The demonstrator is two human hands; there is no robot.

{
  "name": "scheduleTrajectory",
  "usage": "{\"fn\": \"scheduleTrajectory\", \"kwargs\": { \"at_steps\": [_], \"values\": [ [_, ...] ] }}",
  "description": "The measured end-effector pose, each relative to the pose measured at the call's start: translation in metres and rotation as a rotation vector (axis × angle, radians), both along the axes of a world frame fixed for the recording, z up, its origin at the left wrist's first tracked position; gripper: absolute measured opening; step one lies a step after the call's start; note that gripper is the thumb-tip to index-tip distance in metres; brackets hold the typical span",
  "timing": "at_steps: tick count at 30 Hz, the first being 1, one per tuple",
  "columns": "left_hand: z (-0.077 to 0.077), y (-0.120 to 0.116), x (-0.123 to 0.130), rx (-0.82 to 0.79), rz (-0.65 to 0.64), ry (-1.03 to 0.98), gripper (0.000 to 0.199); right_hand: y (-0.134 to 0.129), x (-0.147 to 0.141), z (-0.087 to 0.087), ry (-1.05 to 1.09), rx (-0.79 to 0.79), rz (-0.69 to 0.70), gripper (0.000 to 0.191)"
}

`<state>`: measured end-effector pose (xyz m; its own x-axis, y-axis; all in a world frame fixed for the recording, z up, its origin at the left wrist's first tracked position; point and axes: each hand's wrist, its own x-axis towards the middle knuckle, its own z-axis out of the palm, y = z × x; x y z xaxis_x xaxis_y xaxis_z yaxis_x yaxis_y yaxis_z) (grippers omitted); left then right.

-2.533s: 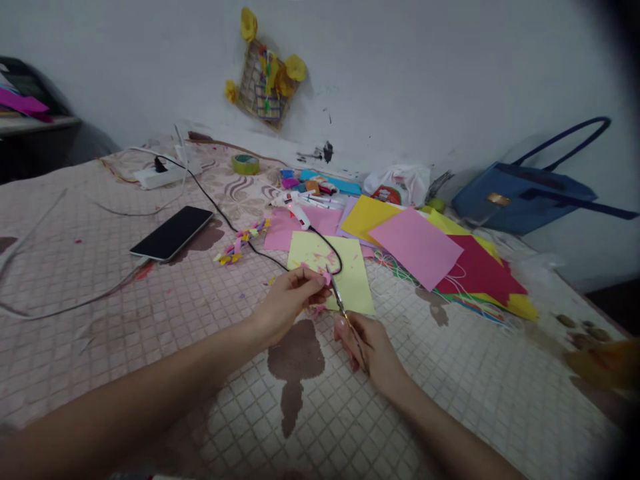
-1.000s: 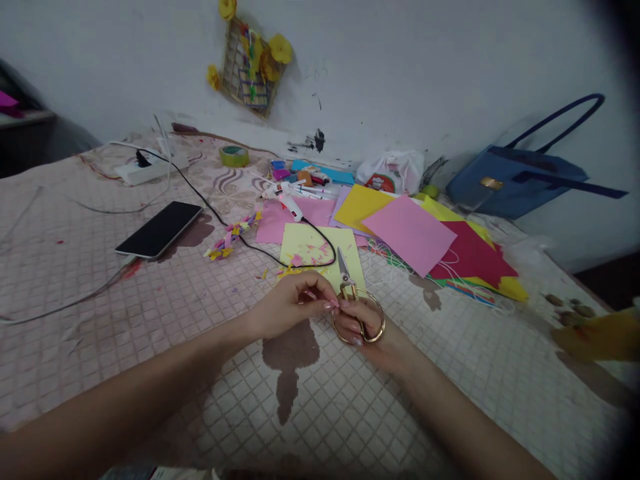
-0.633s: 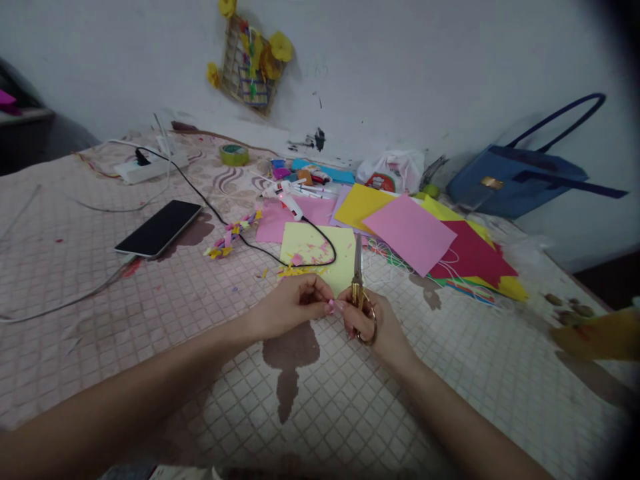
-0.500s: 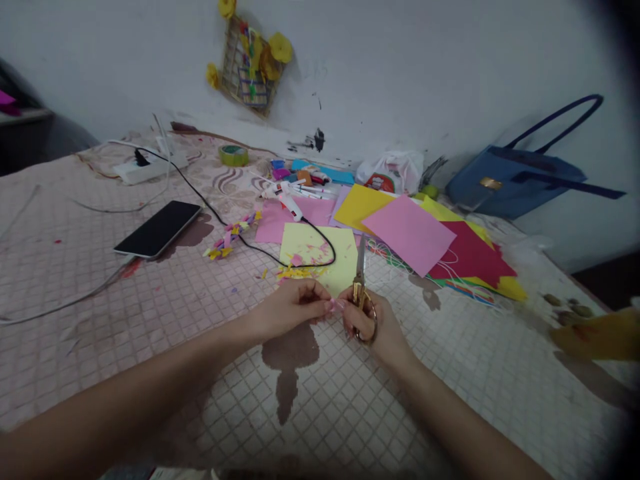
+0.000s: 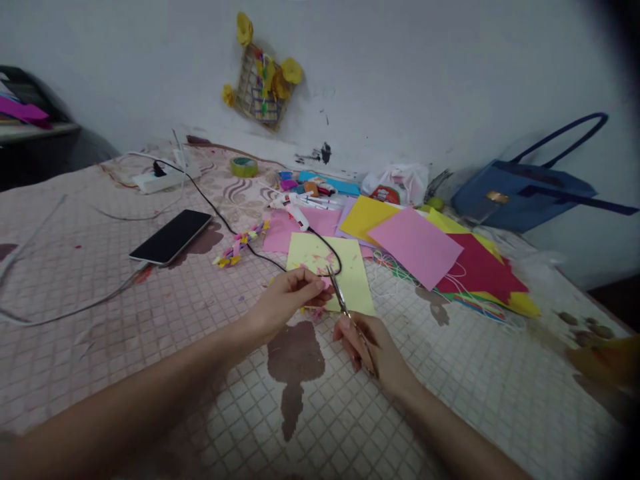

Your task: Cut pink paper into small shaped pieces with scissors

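Note:
Between the fingertips of my left hand [image 5: 290, 297] is a small piece of pink paper [image 5: 327, 283], mostly covered by the fingers. My right hand [image 5: 370, 343] grips a pair of gold-handled scissors [image 5: 341, 298], its fingers in the handles. The blades point up and to the left, their tips just beside the pink piece; whether they touch it I cannot tell. Beneath both lies a pale yellow sheet [image 5: 353, 273] strewn with pink scraps. To the left rests a garland of small pink, yellow and purple paper pieces [image 5: 243, 244].
A white glue gun [image 5: 299, 215] with a black cord lies behind the yellow sheet. Coloured papers [image 5: 417, 247] and white string spread to the right. A phone [image 5: 171, 237] on a cable sits left. Farther back are green tape [image 5: 243, 167], a power strip [image 5: 159, 179] and a blue bag [image 5: 525, 193].
My right hand has drawn back from the left and turned the scissors, so the blades now point at the pink piece. Before, both hands pinched it together. The view has shifted slightly.

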<state>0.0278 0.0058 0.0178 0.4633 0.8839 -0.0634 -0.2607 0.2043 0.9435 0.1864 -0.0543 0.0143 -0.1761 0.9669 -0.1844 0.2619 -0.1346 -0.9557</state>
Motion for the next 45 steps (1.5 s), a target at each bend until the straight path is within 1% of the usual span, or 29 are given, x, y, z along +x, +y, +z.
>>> {"fn": "scheduleTrajectory", "kwargs": {
  "at_steps": [5,14,23,29,33,41,45],
  "values": [
    [0.0000,-0.0004,0.0002,-0.003,0.008,-0.003,0.019,-0.0005,-0.0014,0.0019,-0.013,0.036,0.006,0.043],
    [0.0004,0.0001,0.0014,-0.009,-0.004,-0.011,0.019,-0.0009,0.0029,-0.0012,-0.079,0.091,0.039,0.035],
    [-0.0014,-0.0006,0.0010,-0.001,0.001,-0.024,0.018,-0.0007,0.0020,-0.0015,-0.086,0.097,0.028,0.034],
    [-0.0006,-0.0001,0.0012,-0.009,0.013,-0.023,0.018,-0.0016,0.0013,-0.0007,-0.082,0.099,0.009,0.037],
    [0.0000,0.0017,0.0005,-0.021,0.035,-0.029,0.018,-0.0017,0.0021,-0.0007,-0.098,0.104,0.012,0.035],
    [0.0029,0.0047,-0.0023,-0.029,0.016,-0.022,0.017,-0.0015,0.0035,-0.0033,-0.123,0.118,0.011,0.034],
    [0.0030,0.0041,-0.0019,-0.034,0.027,-0.022,0.018,-0.0016,0.0028,-0.0037,-0.121,0.121,0.002,0.035]
  ]
}}
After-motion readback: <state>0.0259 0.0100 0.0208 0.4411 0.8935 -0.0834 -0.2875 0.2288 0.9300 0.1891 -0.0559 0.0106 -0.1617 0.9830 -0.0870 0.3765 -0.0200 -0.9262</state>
